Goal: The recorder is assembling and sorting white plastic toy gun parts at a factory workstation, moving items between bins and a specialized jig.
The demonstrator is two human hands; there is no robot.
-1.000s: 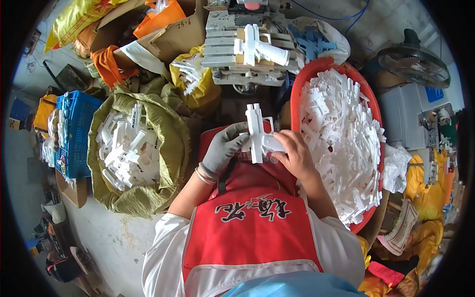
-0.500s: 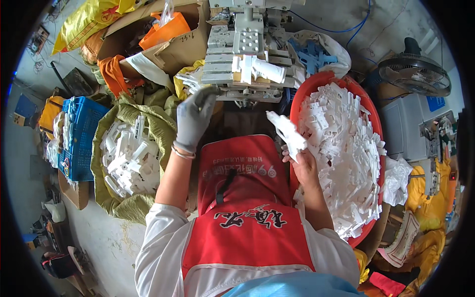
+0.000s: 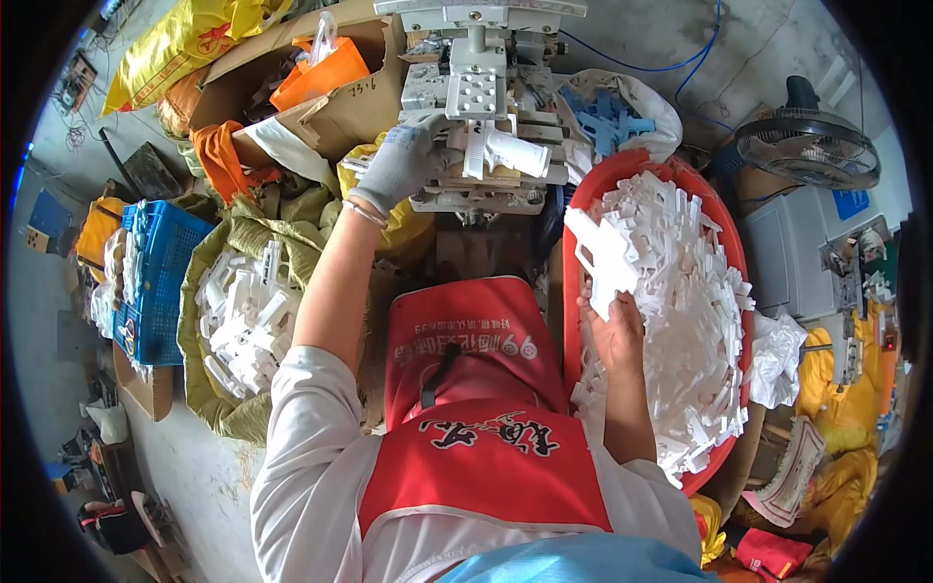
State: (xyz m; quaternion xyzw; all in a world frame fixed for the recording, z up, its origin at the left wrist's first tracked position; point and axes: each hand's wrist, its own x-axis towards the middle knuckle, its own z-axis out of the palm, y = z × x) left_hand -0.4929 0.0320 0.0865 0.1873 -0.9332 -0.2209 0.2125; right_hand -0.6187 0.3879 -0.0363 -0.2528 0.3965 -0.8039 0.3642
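One white pistol-shaped piece point(image 3: 603, 255), plain and smooth-looking, over the red tub point(image 3: 604, 180); right hand point(image 3: 614, 335) grasping its handle, lower end hidden. Long axis slanted, muzzle far-left; outline blurs into white heap point(image 3: 671, 340). Beyond, gloved left hand point(image 3: 403, 160) beside second piece point(image 3: 513, 154) on machine point(image 3: 476, 92); fingertips obscured, grip can't be told.

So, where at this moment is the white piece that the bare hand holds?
In the head view, the white pistol-shaped piece is right of centre, in the bare right hand, seen against the left side of the red tub.
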